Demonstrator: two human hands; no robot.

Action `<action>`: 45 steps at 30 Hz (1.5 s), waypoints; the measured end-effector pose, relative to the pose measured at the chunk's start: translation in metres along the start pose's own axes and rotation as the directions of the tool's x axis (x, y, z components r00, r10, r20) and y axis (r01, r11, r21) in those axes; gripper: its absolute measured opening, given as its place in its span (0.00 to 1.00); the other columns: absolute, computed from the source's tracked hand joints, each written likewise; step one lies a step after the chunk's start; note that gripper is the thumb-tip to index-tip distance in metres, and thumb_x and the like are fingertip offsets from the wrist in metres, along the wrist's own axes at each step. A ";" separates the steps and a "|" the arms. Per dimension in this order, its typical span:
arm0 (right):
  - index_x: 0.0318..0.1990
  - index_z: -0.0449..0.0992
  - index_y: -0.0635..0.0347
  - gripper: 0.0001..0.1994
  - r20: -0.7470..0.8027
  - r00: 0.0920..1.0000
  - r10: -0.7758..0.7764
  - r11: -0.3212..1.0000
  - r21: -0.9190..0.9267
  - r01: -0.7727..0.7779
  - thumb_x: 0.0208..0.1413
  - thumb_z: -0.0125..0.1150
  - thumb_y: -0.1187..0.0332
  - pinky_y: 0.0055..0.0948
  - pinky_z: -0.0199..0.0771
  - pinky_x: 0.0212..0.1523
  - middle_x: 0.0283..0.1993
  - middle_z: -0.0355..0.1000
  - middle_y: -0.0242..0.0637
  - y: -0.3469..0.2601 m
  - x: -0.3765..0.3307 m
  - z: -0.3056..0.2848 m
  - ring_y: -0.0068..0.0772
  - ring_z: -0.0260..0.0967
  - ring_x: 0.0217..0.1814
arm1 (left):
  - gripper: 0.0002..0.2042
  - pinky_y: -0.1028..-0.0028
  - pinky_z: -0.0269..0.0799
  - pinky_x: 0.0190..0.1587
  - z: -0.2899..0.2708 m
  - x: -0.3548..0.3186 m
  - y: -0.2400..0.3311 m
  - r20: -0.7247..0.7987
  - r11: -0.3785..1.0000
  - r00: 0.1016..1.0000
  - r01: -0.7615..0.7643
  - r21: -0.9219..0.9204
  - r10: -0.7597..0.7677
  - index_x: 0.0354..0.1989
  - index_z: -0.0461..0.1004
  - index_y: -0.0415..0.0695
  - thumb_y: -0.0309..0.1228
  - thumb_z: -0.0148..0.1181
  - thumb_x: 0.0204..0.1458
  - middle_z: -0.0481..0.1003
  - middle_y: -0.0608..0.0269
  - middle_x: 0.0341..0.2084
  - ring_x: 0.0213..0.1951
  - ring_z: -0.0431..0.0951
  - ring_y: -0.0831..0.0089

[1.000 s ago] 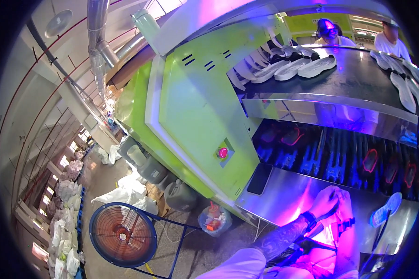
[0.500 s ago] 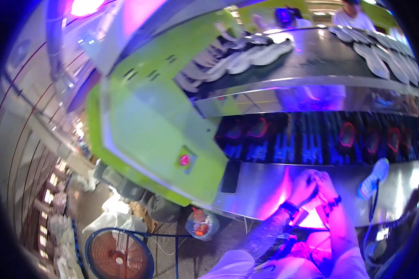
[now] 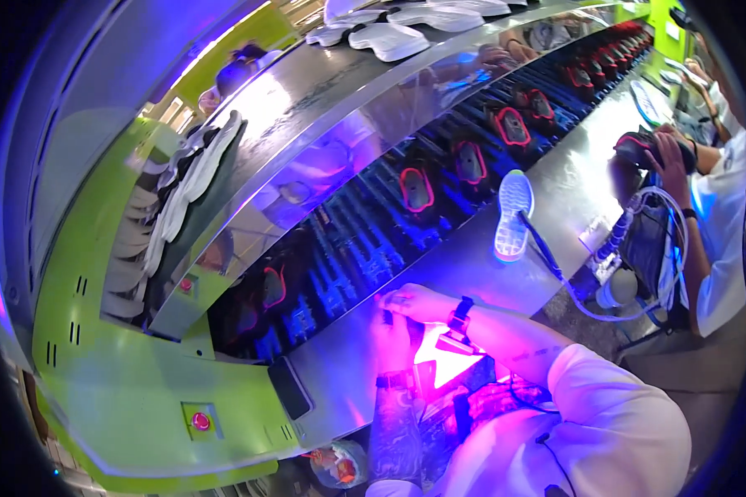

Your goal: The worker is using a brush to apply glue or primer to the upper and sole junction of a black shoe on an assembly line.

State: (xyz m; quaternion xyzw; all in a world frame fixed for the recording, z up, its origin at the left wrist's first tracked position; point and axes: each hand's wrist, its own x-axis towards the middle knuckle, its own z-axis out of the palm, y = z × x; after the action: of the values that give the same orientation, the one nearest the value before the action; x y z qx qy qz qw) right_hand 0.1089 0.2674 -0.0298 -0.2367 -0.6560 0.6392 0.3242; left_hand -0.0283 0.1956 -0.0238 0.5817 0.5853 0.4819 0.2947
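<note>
Your two hands meet on the steel table's near edge: the right hand [image 3: 419,302] lies curled over the left hand [image 3: 392,335], and what either grip holds is lost in pink glare. Beyond them on the table [image 3: 472,257], a white shoe sole [image 3: 512,215] lies, well apart.

Both hands meet on the steel desk [image 3: 472,273] beside a bright pink light [image 3: 439,364]. The left hand [image 3: 392,335] lies just left of the light, and the right hand [image 3: 419,302] rests above it, a black watch [image 3: 460,315] on its wrist. A pale shoe sole [image 3: 512,215] lies well up-right of the light. A co-worker's hand [image 3: 667,157] grips a dark shoe [image 3: 638,149] farther right.
</note>
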 end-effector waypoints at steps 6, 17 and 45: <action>0.57 0.81 0.62 0.20 -0.026 0.999 0.048 0.997 -0.051 -0.049 0.71 0.57 0.56 0.32 0.71 0.62 0.53 0.81 0.39 -0.011 -0.006 0.000 0.29 0.75 0.55 | 0.07 0.70 0.72 0.57 0.007 0.000 -0.003 -0.040 0.996 0.997 -0.069 -0.053 0.067 0.47 0.77 0.40 0.28 0.55 0.67 0.80 0.63 0.45 0.49 0.78 0.73; 0.44 0.83 0.62 0.28 -0.032 0.922 0.386 0.918 -0.088 -0.387 0.74 0.45 0.45 0.34 0.72 0.42 0.36 0.77 0.32 -0.056 -0.044 -0.001 0.27 0.71 0.39 | 0.14 0.68 0.74 0.55 0.003 -0.009 -0.009 0.039 0.970 0.999 0.001 -0.244 0.009 0.54 0.75 0.36 0.32 0.57 0.66 0.79 0.60 0.46 0.50 0.78 0.70; 0.56 0.75 0.64 0.17 -0.602 0.797 -0.041 0.535 -0.687 -0.492 0.67 0.60 0.62 0.40 0.80 0.40 0.44 0.77 0.49 -0.071 -0.218 -0.143 0.44 0.80 0.36 | 0.12 0.72 0.77 0.48 -0.011 -0.011 0.004 0.007 0.946 0.987 0.158 -0.284 -0.162 0.52 0.78 0.38 0.31 0.61 0.65 0.82 0.61 0.40 0.42 0.82 0.73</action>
State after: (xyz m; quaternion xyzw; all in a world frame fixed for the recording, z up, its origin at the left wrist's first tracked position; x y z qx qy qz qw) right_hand 0.3680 0.2018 0.0099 -0.6192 -0.7129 0.2014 0.2606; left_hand -0.0348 0.1821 -0.0188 0.4800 0.5579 0.5401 0.4083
